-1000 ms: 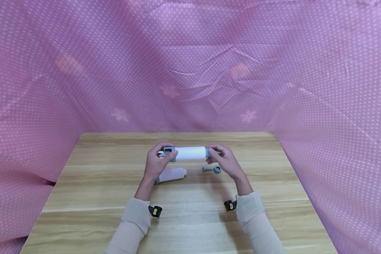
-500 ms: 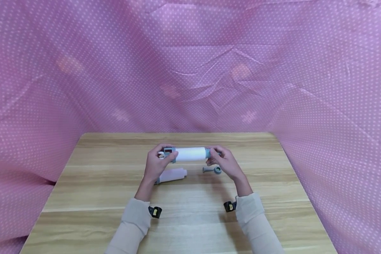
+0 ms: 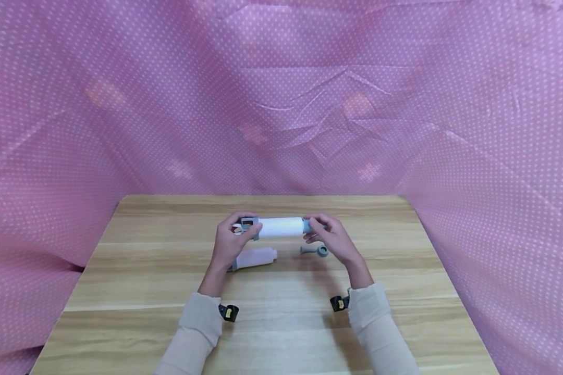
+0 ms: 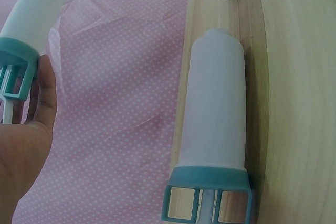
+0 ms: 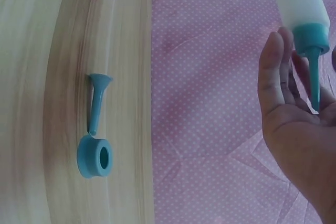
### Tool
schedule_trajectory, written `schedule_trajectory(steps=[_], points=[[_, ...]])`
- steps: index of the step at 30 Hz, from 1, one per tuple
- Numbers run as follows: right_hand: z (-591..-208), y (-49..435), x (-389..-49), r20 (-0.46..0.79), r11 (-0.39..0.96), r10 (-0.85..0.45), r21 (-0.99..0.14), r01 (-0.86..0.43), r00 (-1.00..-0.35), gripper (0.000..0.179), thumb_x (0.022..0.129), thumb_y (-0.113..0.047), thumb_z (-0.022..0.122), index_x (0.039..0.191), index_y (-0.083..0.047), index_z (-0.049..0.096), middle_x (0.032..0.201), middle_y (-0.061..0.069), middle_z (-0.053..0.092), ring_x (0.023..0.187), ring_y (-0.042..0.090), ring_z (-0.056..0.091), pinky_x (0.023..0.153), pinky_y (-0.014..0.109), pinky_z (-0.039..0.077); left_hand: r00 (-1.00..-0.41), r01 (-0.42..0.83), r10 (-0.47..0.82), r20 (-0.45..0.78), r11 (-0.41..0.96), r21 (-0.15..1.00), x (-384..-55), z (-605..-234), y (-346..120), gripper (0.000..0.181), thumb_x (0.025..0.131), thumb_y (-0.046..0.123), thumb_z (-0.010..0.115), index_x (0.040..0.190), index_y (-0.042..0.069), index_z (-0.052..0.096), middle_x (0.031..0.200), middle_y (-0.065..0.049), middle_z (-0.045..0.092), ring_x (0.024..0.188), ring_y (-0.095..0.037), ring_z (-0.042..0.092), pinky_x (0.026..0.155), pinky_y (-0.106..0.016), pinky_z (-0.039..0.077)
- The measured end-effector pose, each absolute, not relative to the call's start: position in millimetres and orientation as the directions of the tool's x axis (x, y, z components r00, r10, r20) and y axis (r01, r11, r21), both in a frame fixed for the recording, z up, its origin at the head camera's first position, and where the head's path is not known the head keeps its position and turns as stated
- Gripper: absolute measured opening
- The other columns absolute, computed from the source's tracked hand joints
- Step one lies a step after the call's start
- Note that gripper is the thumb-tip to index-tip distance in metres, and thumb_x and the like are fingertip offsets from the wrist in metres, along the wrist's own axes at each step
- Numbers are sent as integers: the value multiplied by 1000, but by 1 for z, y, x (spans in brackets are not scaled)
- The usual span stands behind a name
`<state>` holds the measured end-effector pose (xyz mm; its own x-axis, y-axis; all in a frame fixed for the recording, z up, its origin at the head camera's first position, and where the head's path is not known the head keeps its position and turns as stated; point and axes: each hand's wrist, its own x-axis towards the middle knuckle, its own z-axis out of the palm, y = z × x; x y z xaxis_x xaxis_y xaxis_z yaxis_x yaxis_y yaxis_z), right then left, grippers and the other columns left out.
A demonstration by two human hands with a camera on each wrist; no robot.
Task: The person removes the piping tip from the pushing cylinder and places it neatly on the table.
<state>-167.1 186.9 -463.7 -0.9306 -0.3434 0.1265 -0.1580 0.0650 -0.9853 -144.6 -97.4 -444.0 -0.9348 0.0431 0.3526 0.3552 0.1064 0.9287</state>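
Observation:
Both hands hold a white syringe-like tube [image 3: 281, 227] level above the table. My left hand [image 3: 232, 240] grips its teal slotted end [image 4: 18, 61], from which a pale rod sticks out. At the other end, my right hand [image 3: 333, 238] has thumb and fingers at the teal nozzle cap [image 5: 311, 40], whose thin spout points toward the palm. Below the hands lies a second white tube [image 4: 215, 103] with a teal slotted end. Near it are a loose teal nozzle [image 5: 97, 100] and a teal ring cap [image 5: 94, 156], end to end.
The wooden table [image 3: 281, 333] is bordered at the back and sides by pink dotted cloth [image 3: 281, 130]. A small black camera sits at each wrist, the left wrist camera [image 3: 229, 312] and the right wrist camera [image 3: 340, 303].
Almost nothing differs. Both hands keep the tube in the same place, and the right fingers shift only slightly at the nozzle cap.

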Motion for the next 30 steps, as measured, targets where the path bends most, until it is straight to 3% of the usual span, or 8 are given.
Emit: schedule_trajectory(steps=[3,10,15,23,30], points=[[-464,186,-167,118,70,-331,-986,-149,-936,38,107,-22,55,130,8,59,114,22,63,89,28,67,81,41,61,-935,355,41,352,105,929,-144,-443,-97,27,89,7,76,111,-7,69,102,-18,67,88,-16,58,69,-32,49],[-461,188,-165,170,36,-327,-981,-192,-930,30,99,-4,63,126,10,60,118,25,60,87,26,70,81,40,61,-933,360,40,358,110,926,-142,-440,-97,26,89,8,76,110,-6,70,103,-18,68,88,-14,57,72,-39,44],[-460,188,-163,201,56,-317,-972,-230,-927,29,97,-3,65,124,9,62,123,25,61,93,31,69,83,38,60,-933,360,43,357,113,926,-140,-438,-96,26,89,7,76,110,-6,70,104,-19,68,89,-14,57,73,-40,45],[-461,190,-162,267,85,-316,-948,-307,-910,27,94,3,67,120,8,64,127,25,61,103,24,63,85,32,59,-938,346,42,344,121,930,-140,-438,-95,26,88,8,76,110,-4,70,102,-16,68,89,-15,57,74,-37,43],[-459,188,-165,274,36,-306,-954,-299,-912,32,100,-3,61,130,8,58,127,26,59,98,42,66,83,41,60,-939,343,21,343,100,934,-142,-439,-96,25,89,6,75,111,-4,70,103,-14,68,90,-15,57,73,-33,44]])
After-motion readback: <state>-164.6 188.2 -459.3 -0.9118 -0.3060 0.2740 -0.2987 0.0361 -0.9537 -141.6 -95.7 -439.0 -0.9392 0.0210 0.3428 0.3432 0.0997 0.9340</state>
